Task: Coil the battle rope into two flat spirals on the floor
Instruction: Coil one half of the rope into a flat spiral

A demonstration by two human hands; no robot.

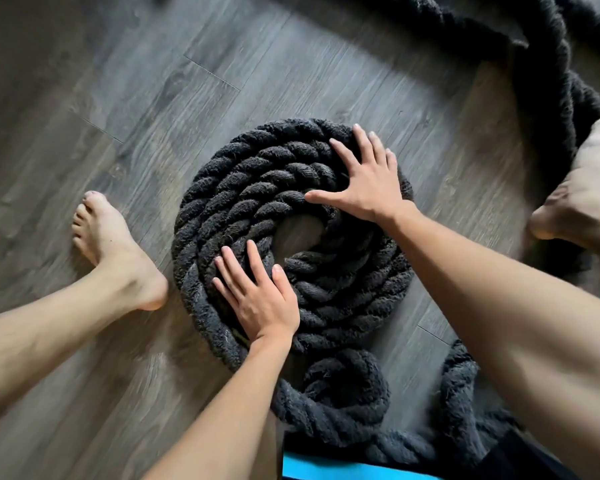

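Left hand [260, 301], right hand [364, 183]; fuzzy rope spiral [222, 188]

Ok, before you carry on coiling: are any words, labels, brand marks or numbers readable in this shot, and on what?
No text can be read anywhere in the picture.
The rope shows no tag or label.
The floor shows only wood grain.
The blue strip at the bottom edge is plain.
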